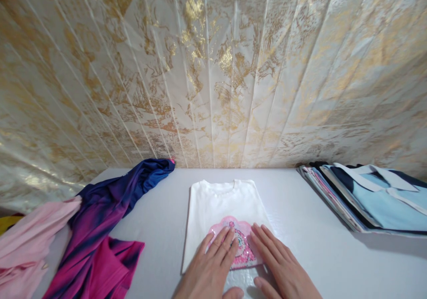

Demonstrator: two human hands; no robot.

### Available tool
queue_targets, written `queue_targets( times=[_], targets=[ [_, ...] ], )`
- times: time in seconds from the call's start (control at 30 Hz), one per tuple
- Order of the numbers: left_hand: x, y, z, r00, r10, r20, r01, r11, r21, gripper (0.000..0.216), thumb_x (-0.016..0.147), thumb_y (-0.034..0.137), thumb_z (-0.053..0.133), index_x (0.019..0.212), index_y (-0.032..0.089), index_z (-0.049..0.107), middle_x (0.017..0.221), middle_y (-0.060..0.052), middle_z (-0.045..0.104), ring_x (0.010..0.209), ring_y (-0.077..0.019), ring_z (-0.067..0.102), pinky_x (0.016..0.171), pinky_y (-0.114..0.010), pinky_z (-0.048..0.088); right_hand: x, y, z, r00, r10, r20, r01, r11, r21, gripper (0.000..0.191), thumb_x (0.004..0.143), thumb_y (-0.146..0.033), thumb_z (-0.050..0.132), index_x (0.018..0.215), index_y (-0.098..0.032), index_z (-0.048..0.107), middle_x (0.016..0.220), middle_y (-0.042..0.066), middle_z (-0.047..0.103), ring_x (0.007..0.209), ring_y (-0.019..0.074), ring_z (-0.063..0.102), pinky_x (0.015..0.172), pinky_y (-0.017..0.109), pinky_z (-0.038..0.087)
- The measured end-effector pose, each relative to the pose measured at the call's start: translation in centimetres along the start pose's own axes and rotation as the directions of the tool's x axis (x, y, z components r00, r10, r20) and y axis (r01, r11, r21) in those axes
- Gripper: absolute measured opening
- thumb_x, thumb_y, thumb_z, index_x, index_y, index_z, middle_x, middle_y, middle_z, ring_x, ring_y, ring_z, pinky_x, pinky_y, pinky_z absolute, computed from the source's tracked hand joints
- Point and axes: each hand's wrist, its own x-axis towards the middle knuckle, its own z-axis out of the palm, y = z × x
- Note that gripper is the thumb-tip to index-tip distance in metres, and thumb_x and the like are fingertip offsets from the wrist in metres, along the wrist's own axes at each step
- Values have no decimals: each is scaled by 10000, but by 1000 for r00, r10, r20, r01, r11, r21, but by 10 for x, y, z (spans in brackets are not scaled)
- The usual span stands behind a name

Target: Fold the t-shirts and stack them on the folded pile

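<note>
A white T-shirt (pixel 216 203) lies folded into a neat rectangle on the table, its neckline towards the back. Its front carries a pink sequined design (pixel 245 252), partly covered by my fingers. My left hand (pixel 213 261) rests flat on the lower left and middle of the shirt, fingers stretched out. On the lower right edge of the shirt lies my right hand (pixel 278 261), also flat with its fingers extended. Neither hand grips anything.
On the left, a crumpled navy and magenta garment (pixel 106 219) lies beside a pink garment (pixel 33 245). A stack of folded clothes (pixel 383 197) stands at the right, a light blue one on top. Behind the white table (pixel 160 254) hangs a gold-patterned curtain (pixel 213 77).
</note>
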Motion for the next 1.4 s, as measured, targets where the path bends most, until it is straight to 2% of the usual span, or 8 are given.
queue_targets(
  times=[0.23, 0.47, 0.6, 0.7, 0.87, 1.03, 1.2, 1.4],
  targets=[
    [-3, -2, 4, 999, -33, -13, 33, 999, -35, 857, 876, 444, 585, 1525, 183, 90, 1559, -88, 47, 1458, -274, 127, 1179, -472, 149, -1, 1, 2, 998, 61, -2, -61, 996, -58, 857, 916, -498, 493, 1544, -176, 7, 1502, 131, 354, 1350, 315, 406, 960, 444, 485],
    [-1, 0, 7, 999, -46, -14, 45, 998, -48, 862, 865, 453, 590, 1523, 171, 111, 1559, -90, 40, 1457, -281, 129, 1177, -468, 155, 12, -10, 2, 991, -125, 36, 122, 990, 77, 907, 895, -589, 488, 1539, -157, 19, 1506, 98, 349, 1362, 251, 397, 1048, 348, 414],
    [-3, 0, 4, 997, -74, 15, 75, 996, -49, 882, 841, 426, 626, 1520, 148, 136, 1563, -94, 53, 1459, -278, 120, 1180, -467, 154, 13, -5, -3, 999, -31, 34, 29, 998, 48, 819, 928, -493, 490, 1540, -172, 50, 1513, 91, 339, 1365, 251, 393, 1059, 371, 405],
    [-8, -4, 5, 994, -103, -41, 102, 994, -37, 899, 828, 427, 640, 1525, 176, 130, 1569, -88, 56, 1458, -288, 116, 1173, -477, 183, 12, -3, -6, 1000, -16, 13, 16, 999, 51, 812, 927, -492, 493, 1540, -167, 72, 1520, 92, 326, 1378, 255, 369, 1063, 378, 404],
    [-14, -13, 12, 982, -140, -129, 140, 990, -9, 880, 827, 409, 631, 1529, 221, 136, 1581, -70, 63, 1459, -290, 125, 1164, -492, 206, 17, -9, -2, 987, -156, 48, 149, 981, 125, 812, 912, -544, 495, 1538, -200, 109, 1522, 57, 326, 1389, 257, 349, 1075, 377, 395],
    [-15, -14, 13, 980, -131, -149, 132, 991, -3, 831, 846, 414, 601, 1525, 198, 172, 1582, -83, 86, 1457, -291, 139, 1162, -489, 210, 16, -8, -1, 999, 14, 47, -18, 996, 88, 771, 925, -507, 490, 1534, -184, 145, 1545, 98, 272, 1414, 317, 278, 1050, 457, 418],
    [-15, -13, 9, 981, -137, -141, 134, 991, -31, 824, 833, 392, 610, 1521, 219, 190, 1583, -68, 105, 1457, -284, 145, 1162, -493, 206, 19, -10, -1, 991, -65, 113, 51, 991, 126, 708, 886, -596, 501, 1493, -282, 313, 1551, 76, 270, 1414, 343, 264, 1032, 486, 436],
    [-14, -12, 9, 980, -139, -145, 138, 990, -23, 839, 832, 415, 621, 1522, 220, 187, 1588, -69, 109, 1457, -285, 146, 1166, -467, 196, 16, -10, 4, 995, 68, 67, -72, 995, 73, 716, 922, -522, 484, 1525, -258, 204, 1557, 81, 258, 1425, 337, 240, 1019, 491, 445]
  ],
)
